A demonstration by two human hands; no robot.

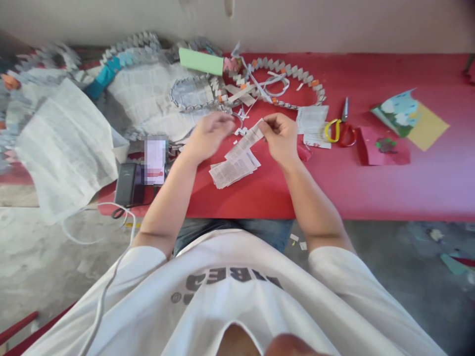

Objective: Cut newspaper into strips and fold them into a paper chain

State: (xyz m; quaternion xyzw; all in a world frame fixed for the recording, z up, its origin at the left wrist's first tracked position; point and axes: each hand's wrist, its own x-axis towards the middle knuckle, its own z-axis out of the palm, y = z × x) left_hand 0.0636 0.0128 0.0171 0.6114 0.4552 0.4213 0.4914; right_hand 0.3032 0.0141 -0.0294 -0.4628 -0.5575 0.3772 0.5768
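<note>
Between thumb and fingers, my right hand (280, 136) pinches the upper end of a printed paper strip (245, 142). The strip slants down to the left over a small stack of printed paper pieces (234, 170) on the red table. My left hand (212, 132) is to the left of the strip, apart from it, with its fingers stretched out and a little blurred; nothing shows in it. Tiny white paper scraps (241, 131) lie between the hands. Behind them is a chain of folded paper links (297, 75) with some orange pieces.
Scissors (340, 131) with yellow and red handles lie right of my right hand, beside small printed papers (312, 120). Farther right are a red paper (371, 148) and a yellow sheet (430, 126). Large newspaper sheets (70, 148), a phone (155, 160) and a black box (129, 185) are left.
</note>
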